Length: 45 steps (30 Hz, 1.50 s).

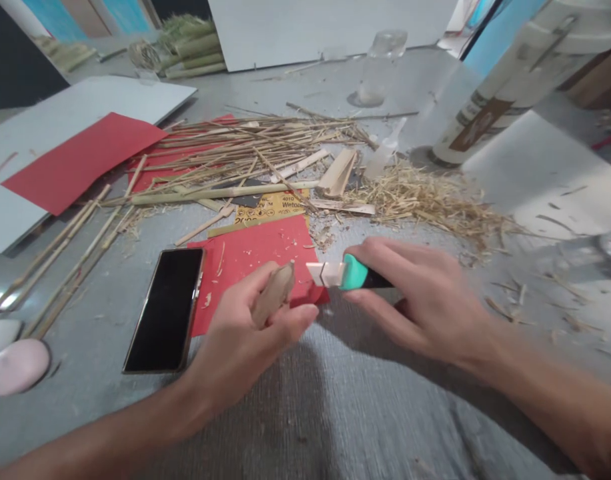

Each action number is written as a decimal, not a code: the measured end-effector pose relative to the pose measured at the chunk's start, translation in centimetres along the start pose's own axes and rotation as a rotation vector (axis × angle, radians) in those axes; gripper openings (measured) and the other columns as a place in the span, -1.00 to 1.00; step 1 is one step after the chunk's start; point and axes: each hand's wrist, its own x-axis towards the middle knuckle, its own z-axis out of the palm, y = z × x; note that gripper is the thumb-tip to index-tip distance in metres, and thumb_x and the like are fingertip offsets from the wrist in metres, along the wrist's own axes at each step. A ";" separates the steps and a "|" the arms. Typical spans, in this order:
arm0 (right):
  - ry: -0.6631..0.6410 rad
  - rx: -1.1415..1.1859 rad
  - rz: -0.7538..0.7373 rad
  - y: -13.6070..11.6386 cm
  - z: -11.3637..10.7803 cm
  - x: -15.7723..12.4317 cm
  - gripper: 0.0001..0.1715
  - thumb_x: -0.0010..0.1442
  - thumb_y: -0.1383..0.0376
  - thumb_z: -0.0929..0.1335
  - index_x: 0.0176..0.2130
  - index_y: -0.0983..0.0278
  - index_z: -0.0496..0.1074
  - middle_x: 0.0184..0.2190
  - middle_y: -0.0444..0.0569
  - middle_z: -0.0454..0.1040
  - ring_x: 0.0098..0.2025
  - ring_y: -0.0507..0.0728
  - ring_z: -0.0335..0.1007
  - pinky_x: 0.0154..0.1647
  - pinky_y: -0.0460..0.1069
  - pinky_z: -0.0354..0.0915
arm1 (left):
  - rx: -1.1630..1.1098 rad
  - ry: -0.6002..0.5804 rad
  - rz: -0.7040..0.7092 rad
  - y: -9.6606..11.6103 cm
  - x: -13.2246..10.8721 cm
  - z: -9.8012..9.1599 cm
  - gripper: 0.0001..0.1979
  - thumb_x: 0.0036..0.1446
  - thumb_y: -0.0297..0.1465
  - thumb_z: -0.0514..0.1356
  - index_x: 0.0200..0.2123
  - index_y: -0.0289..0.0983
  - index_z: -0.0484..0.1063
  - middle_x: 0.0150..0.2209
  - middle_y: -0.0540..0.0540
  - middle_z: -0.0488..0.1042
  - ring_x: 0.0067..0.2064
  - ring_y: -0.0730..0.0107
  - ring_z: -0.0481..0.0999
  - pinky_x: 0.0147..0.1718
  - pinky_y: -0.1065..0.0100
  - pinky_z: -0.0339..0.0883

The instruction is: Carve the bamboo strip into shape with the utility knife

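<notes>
My left hand (245, 333) is closed around a small pale brown piece of wood (274, 295), with its narrow end pointing up and away. Facing it from the right, my right hand (415, 293) grips a box cutter (354, 272) with a green front end and a dark handle. Its blade is out and points left at the wood, with a small gap between them. Beneath both lies red paper (265, 247) sprinkled with shavings. The far ends of the wood and the cutter handle are hidden in my hands.
A phone (164, 310) lies left of my left hand. Beyond are a pile of thin sticks (265, 137), yellow sandpaper (273, 205) and a heap of straw (410, 193). A large white bottle (505, 93) stands at the right, and a clear bottle (378, 73) at the back.
</notes>
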 end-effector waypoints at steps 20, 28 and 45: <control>-0.106 -0.055 -0.088 -1.0 0.6 -0.4 -0.53 0.60 0.00 0.22 -0.11 0.25 0.52 -0.37 -0.05 0.51 -0.38 0.12 0.38 -0.37 0.04 0.13 | 0.137 0.051 0.001 -0.4 0.4 0.0 -0.42 0.06 -0.17 0.55 -0.51 -0.20 0.16 -0.52 0.16 0.01 -0.48 0.52 -0.06 -0.58 0.43 -0.10; -0.078 -0.102 -0.098 -1.2 0.7 -0.5 -0.48 0.61 0.00 0.20 -0.10 0.29 0.53 -0.38 -0.05 0.50 -0.40 0.12 0.37 -0.37 0.05 0.12 | 0.195 0.089 0.042 -0.5 0.4 0.0 -0.35 0.08 -0.11 0.54 -0.54 -0.20 0.10 -0.53 0.16 -0.04 -0.49 0.52 -0.09 -0.58 0.42 -0.11; 0.011 -0.252 -0.114 -2.0 0.7 -0.6 -0.45 0.60 -0.02 0.22 -0.26 0.25 0.51 -0.46 -0.08 0.48 -0.47 0.09 0.32 -0.38 0.03 0.08 | 0.228 0.101 0.039 -0.6 0.2 0.1 -0.37 0.13 -0.07 0.50 -0.54 -0.20 0.11 -0.53 0.14 -0.01 -0.48 0.49 -0.08 -0.56 0.39 -0.11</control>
